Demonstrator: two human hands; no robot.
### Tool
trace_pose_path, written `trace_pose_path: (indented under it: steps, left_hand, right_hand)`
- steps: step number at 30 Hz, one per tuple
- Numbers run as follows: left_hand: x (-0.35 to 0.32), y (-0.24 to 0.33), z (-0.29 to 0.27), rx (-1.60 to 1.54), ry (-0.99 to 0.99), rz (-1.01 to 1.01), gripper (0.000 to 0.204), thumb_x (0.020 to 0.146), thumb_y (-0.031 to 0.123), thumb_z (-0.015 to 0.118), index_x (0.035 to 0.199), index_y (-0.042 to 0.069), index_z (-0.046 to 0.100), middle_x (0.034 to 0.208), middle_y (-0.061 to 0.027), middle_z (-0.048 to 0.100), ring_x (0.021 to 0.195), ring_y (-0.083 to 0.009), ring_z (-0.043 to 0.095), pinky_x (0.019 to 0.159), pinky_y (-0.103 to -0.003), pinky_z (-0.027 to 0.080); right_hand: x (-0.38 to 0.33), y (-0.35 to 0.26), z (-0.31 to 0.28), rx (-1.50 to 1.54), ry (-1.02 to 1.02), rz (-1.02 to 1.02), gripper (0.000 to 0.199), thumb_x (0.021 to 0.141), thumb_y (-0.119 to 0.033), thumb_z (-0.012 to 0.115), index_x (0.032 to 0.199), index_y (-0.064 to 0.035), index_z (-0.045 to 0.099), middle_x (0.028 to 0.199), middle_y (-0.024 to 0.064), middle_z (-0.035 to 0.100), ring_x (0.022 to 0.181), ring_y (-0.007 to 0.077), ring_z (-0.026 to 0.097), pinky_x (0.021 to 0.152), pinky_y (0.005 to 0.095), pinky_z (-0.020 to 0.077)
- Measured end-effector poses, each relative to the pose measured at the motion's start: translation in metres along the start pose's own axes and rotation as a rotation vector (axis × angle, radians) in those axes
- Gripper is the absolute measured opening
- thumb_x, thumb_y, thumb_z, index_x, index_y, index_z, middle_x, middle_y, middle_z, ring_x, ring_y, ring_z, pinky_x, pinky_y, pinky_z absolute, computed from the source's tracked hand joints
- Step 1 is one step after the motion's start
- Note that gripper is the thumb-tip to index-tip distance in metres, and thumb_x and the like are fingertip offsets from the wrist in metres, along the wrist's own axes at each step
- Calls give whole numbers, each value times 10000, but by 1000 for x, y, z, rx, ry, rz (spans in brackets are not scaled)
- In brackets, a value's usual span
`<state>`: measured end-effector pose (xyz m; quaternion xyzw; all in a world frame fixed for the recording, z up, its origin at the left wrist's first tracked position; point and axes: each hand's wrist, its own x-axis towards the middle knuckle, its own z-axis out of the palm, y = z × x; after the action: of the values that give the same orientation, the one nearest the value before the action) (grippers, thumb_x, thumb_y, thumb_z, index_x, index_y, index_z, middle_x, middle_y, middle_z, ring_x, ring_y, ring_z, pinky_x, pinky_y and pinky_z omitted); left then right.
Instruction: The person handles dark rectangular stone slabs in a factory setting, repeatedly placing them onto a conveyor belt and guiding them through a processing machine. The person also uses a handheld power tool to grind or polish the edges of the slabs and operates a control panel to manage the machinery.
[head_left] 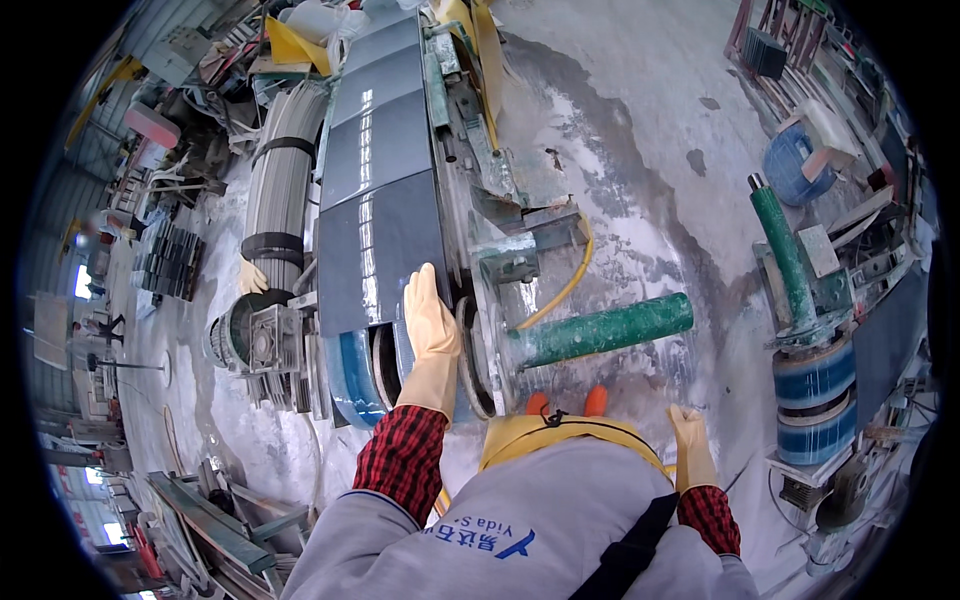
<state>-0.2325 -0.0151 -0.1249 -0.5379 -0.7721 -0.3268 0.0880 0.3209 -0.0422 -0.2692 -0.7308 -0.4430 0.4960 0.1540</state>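
My left hand [430, 325], in a cream rubber glove, lies open with straight fingers on the right edge of a dark grey polished slab [385, 250]. That slab is the nearest in a row of dark slabs on a long conveyor. Just below its near end sit blue rollers [350, 380] with black belts. At my right side, my right hand [690, 445] in a matching glove hangs low over the floor. Its fingers look curled in, and nothing shows in them. A green roller [605, 330] sticks out from the frame in front of me.
Left of the conveyor stand a ribbed grey cylinder [285, 160], a motor [270, 340] and a loose cream glove [252, 277]. A yellow hose [570, 285] loops beside the frame. On the right are another green roller [785, 250], blue rollers [815, 400] and a blue barrel [795, 165].
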Motion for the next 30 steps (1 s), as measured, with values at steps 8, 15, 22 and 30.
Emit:
trace_pose_path:
  steps: [8, 15, 22, 30]
  left_hand:
    - [-8, 5, -3, 89, 47, -117, 471, 978, 112, 468, 1438, 12, 458, 1428, -248, 503, 1355, -434, 427, 1173, -509, 277]
    - [-5, 14, -9, 203, 3, -57, 475, 932, 194, 603, 1362, 14, 512, 1378, -210, 530, 1284, -413, 457, 1109, -539, 308]
    - [0, 7, -14, 248, -20, 18, 451, 915, 231, 623, 1318, 40, 549, 1369, -181, 538, 1243, -415, 473, 1053, -520, 352]
    - [68, -18, 11, 293, -133, 53, 488, 907, 290, 636, 1327, 77, 508, 1354, -115, 516, 1204, -339, 475, 1032, -473, 373]
  right_hand:
    - [0, 30, -5, 85, -39, 36, 371, 939, -309, 696, 1053, 43, 729, 962, 57, 747, 869, 123, 661, 821, 298, 511]
    - [8, 70, -4, 110, -14, 43, 352, 921, -315, 723, 1019, 23, 731, 920, 36, 732, 814, 119, 636, 761, 304, 506]
    - [-19, -19, -15, -236, -43, 134, 407, 917, -361, 720, 1033, 28, 740, 912, 46, 739, 798, 115, 636, 764, 296, 504]
    - [-25, 13, -28, 61, -26, 26, 407, 947, -337, 667, 1091, 38, 732, 1035, 91, 750, 923, 153, 672, 836, 306, 511]
